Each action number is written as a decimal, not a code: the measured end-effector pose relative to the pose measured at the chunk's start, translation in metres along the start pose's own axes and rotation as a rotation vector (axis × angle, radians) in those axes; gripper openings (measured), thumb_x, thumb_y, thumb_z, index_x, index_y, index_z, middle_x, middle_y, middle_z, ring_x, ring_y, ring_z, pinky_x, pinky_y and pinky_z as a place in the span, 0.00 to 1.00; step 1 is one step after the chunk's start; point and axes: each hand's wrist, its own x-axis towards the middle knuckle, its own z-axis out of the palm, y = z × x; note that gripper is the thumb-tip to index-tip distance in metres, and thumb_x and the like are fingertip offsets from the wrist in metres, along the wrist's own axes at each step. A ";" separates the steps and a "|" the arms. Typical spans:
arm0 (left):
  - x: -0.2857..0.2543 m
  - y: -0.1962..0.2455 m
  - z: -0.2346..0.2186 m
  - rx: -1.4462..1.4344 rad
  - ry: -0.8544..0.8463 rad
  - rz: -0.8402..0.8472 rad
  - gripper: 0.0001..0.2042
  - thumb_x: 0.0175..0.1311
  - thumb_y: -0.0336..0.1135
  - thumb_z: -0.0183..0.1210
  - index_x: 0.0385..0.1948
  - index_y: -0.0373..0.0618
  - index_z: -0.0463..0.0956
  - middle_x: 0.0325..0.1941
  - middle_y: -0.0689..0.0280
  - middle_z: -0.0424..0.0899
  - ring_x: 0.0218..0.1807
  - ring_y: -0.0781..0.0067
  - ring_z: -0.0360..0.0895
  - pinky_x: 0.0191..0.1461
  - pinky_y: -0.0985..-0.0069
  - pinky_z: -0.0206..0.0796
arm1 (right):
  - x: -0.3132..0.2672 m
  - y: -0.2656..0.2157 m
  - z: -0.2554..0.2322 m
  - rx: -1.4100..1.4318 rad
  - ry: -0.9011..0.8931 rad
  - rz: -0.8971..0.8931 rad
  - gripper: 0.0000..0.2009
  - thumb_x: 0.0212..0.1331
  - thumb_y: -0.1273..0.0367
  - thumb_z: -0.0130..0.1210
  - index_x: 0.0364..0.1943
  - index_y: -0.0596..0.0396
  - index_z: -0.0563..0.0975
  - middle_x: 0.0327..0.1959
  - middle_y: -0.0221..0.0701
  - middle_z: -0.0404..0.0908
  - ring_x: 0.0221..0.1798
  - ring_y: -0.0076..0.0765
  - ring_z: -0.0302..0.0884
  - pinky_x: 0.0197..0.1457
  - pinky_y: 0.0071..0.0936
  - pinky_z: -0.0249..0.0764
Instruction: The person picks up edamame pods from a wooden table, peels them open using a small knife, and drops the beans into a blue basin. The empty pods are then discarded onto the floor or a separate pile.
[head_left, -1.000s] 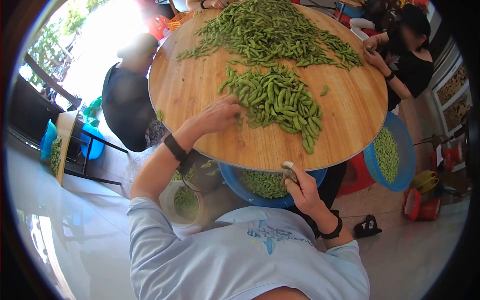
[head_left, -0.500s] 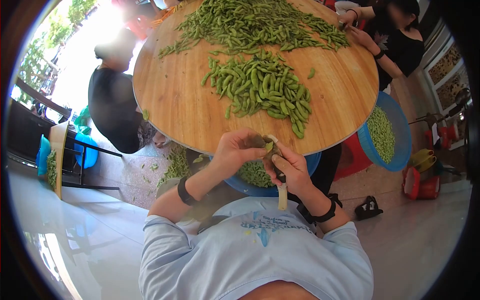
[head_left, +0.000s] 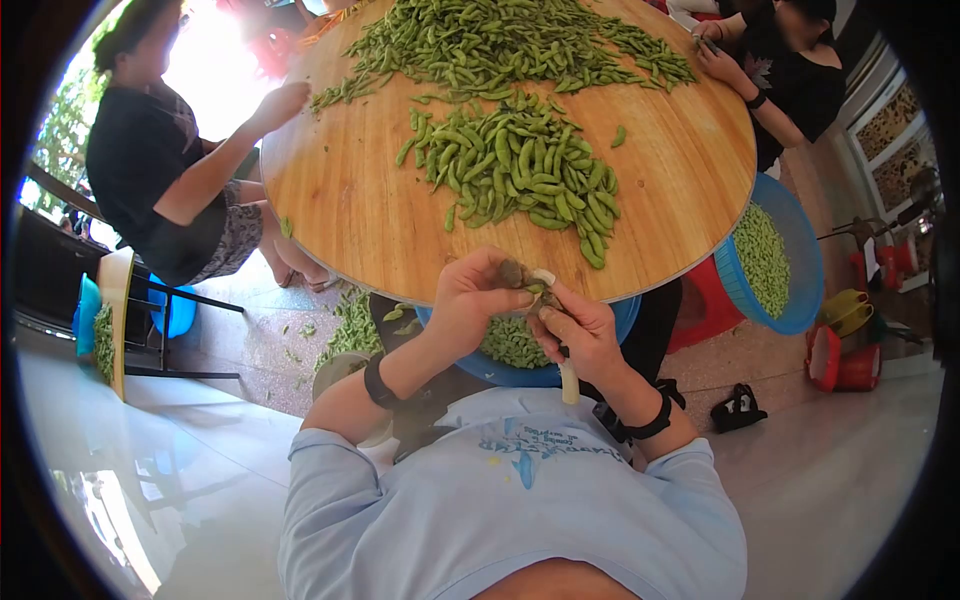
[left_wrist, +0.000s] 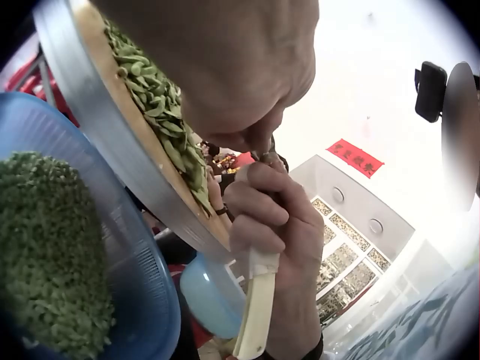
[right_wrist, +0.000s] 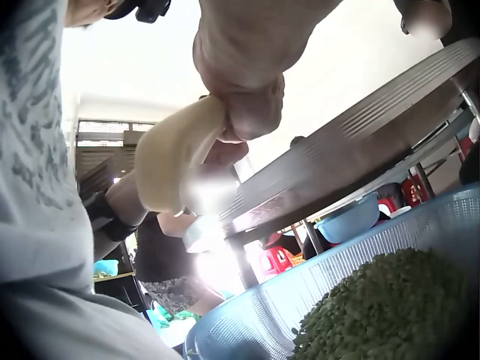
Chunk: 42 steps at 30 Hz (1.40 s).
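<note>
Above the basin at the table's near edge, my two hands meet. The left hand (head_left: 472, 305) pinches a small soybean pod (head_left: 538, 290) between thumb and fingers, largely hidden by the fingertips. My right hand (head_left: 582, 338) works at the same pod and grips a cream-handled tool (head_left: 569, 385); its handle (left_wrist: 257, 315) sticks out below the curled fingers, and its working end is hidden. Something white wraps a right fingertip. Beyond the hands lies a pile of green soybean pods (head_left: 520, 165) on the round wooden table (head_left: 340, 200).
Under the table edge a blue basin (right_wrist: 247, 319) holds shelled beans (right_wrist: 382, 307). A second blue basin (head_left: 808, 240) of beans stands at the right. A larger heap of pods (head_left: 470, 45) covers the far side. People sit at left and right. Pods lie on the floor (head_left: 350, 325).
My left hand has come back from the pod pile to meet the right hand over the basin, bringing a pod. The person at the left has leaned back, one arm reaching to the table.
</note>
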 end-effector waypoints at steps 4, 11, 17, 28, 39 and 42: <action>0.003 0.009 -0.004 -0.226 -0.062 -0.301 0.11 0.51 0.16 0.59 0.34 0.40 0.73 0.35 0.65 0.80 0.34 0.76 0.78 0.36 0.82 0.69 | 0.002 0.001 -0.018 0.207 -0.148 0.079 0.20 0.64 0.76 0.43 0.61 0.63 0.66 0.26 0.31 0.73 0.19 0.17 0.62 0.20 0.15 0.61; 0.003 -0.012 -0.003 -0.023 0.057 -0.237 0.11 0.50 0.17 0.58 0.34 0.40 0.72 0.29 0.68 0.77 0.27 0.80 0.72 0.28 0.82 0.61 | -0.004 0.011 -0.011 -0.256 -0.005 -0.076 0.18 0.61 0.77 0.52 0.57 0.62 0.70 0.27 0.25 0.76 0.24 0.17 0.71 0.28 0.16 0.68; -0.007 -0.006 0.002 0.372 -0.020 -0.030 0.07 0.53 0.20 0.58 0.32 0.39 0.71 0.28 0.69 0.76 0.27 0.77 0.72 0.29 0.78 0.64 | -0.001 0.015 -0.011 -0.159 0.173 -0.058 0.11 0.59 0.76 0.56 0.46 0.62 0.74 0.23 0.25 0.75 0.23 0.17 0.70 0.27 0.17 0.67; -0.018 0.095 -0.050 1.930 -0.272 0.142 0.11 0.48 0.22 0.56 0.36 0.42 0.76 0.33 0.58 0.74 0.42 0.54 0.74 0.42 0.64 0.69 | -0.003 0.003 -0.020 -0.750 -0.033 -0.269 0.13 0.54 0.76 0.59 0.43 0.65 0.74 0.22 0.37 0.73 0.22 0.33 0.72 0.27 0.27 0.68; 0.057 0.056 -0.088 1.623 -0.220 0.640 0.10 0.49 0.23 0.57 0.36 0.40 0.76 0.40 0.60 0.75 0.42 0.62 0.74 0.43 0.70 0.68 | -0.010 -0.009 -0.020 -0.804 -0.114 -0.414 0.16 0.57 0.76 0.54 0.50 0.66 0.72 0.30 0.40 0.75 0.28 0.37 0.75 0.30 0.29 0.71; 0.029 0.058 -0.044 1.124 -0.076 -0.127 0.09 0.55 0.23 0.58 0.38 0.39 0.74 0.38 0.65 0.78 0.41 0.75 0.76 0.45 0.78 0.68 | -0.009 -0.006 -0.017 -0.542 -0.031 -0.212 0.18 0.62 0.74 0.49 0.57 0.65 0.68 0.31 0.36 0.75 0.25 0.28 0.73 0.26 0.24 0.69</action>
